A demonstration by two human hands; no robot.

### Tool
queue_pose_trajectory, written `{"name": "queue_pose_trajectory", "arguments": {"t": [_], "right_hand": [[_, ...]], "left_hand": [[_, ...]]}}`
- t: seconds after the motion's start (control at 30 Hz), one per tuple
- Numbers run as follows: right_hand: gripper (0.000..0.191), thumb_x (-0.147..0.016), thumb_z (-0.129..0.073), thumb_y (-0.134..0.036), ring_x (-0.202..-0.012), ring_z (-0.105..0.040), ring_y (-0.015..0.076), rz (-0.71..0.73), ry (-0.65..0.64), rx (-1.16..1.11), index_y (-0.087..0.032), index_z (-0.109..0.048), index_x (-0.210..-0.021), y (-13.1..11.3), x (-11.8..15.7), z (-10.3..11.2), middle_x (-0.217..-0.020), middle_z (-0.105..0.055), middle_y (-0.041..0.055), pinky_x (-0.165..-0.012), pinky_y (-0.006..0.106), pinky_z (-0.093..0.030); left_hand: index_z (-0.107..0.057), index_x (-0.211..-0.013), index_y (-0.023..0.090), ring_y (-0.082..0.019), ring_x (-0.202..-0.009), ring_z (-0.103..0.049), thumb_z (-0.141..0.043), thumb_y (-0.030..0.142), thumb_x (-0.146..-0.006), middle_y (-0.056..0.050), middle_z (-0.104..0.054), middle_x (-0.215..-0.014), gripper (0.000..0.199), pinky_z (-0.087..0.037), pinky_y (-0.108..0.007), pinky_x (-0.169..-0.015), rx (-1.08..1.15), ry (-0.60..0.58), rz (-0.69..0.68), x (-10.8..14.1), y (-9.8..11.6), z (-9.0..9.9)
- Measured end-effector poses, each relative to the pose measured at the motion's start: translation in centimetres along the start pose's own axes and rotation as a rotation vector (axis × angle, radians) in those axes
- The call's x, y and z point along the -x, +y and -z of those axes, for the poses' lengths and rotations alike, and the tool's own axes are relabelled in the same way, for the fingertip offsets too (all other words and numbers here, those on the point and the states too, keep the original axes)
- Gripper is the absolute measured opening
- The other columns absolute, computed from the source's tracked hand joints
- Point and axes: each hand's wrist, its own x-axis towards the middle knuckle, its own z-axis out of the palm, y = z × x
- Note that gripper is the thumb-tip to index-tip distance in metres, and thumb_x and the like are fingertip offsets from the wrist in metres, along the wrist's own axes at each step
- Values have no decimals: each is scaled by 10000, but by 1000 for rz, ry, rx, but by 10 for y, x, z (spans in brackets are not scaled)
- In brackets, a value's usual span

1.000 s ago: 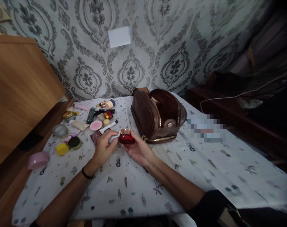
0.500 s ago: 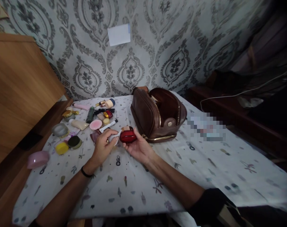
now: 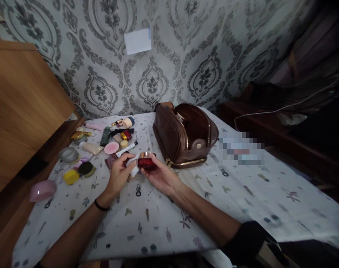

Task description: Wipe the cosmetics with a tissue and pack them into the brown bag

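Observation:
A red cosmetic jar with a shiny copper-coloured lid (image 3: pixel 147 162) is gripped in my right hand (image 3: pixel 163 178), in front of the bag. My left hand (image 3: pixel 119 173) pinches a white wipe (image 3: pixel 134 169) against the jar's left side. Beyond my right hand stands a brown leather toiletry bag (image 3: pixel 172 132), its top unzipped and gaping. Just past my left fingers lie a white tube with a black cap (image 3: pixel 126 149), a round pink compact (image 3: pixel 111 147) and a dark reddish item (image 3: pixel 110 160), partly covered by the hand.
Several cosmetics spread over the table's left side, among them a green bottle (image 3: pixel 105 136), a beige tube (image 3: pixel 92 148), a yellow jar (image 3: pixel 71 176) and a pink jar (image 3: pixel 43 190) at the edge. A wooden cabinet (image 3: pixel 27 96) borders the left; a blurred-out item (image 3: pixel 242 148) lies right.
The red jar has tilted in my right hand, so more of its copper lid shows. The white wipe stays by its left side. The whole view has shifted slightly.

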Motion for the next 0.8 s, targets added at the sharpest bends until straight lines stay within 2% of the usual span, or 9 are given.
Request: {"name": "queue_pose_trajectory", "arguments": {"t": [0.13,0.23,0.37,0.47,0.57,0.7,0.8], "right_hand": [[136,-799,-770,-248,-721,-664,110,21,32,57,-149,-715,-874,-2,2,-4,-831,-748,15,-576,181,-497],[79,-849,-712,-237,-714,-668,113,17,94,21,-160,-704,-869,-5,1,-5,-814,-750,4,-585,197,-500],[126,-907,-639,-295,-738,-681,140,-25,124,-69,-178,-685,-909,-10,-1,-3,-826,-753,10,-614,246,-527],[169,-905,-642,-354,-741,-678,145,-34,75,-110,-189,-676,-925,-13,-3,1,-818,-749,2,-640,260,-540],[192,-920,-622,-387,-741,-671,138,-40,62,-131,-203,-671,-895,-14,-4,3,-793,-743,-11,-680,265,-550],[210,-939,-594,-401,-752,-671,137,-28,118,-120,-218,-682,-884,-10,-5,2,-807,-749,-8,-680,264,-540],[189,-917,-629,-402,-758,-668,134,-10,148,-84,-226,-697,-898,-7,-6,2,-821,-753,-11,-672,252,-521]], "left_hand": [[-687,-946,179,-150,-716,-627,-692,374,-820,-9,-693,-830,232,-503,-254,-664,93,8,56,0,-6,-1],[-699,-1014,184,-182,-837,-666,-682,395,-841,-46,-725,-962,274,-527,-284,-750,129,8,55,2,-10,-1],[-706,-1101,190,-217,-957,-670,-660,379,-869,-84,-724,-1090,303,-531,-305,-806,104,-62,7,3,-5,0],[-724,-1086,199,-201,-920,-661,-663,356,-866,-72,-716,-1065,277,-522,-278,-758,60,-104,-20,3,3,-2],[-741,-1026,189,-183,-883,-640,-669,343,-848,-56,-707,-1000,246,-500,-247,-722,22,-93,-19,4,10,-5],[-723,-1019,163,-139,-727,-604,-698,377,-816,-31,-696,-866,296,-463,-215,-624,118,-103,139,6,9,-9],[-722,-968,158,-114,-669,-585,-762,379,-754,-11,-690,-813,310,-451,-207,-608,278,-51,253,6,4,-11]]}}
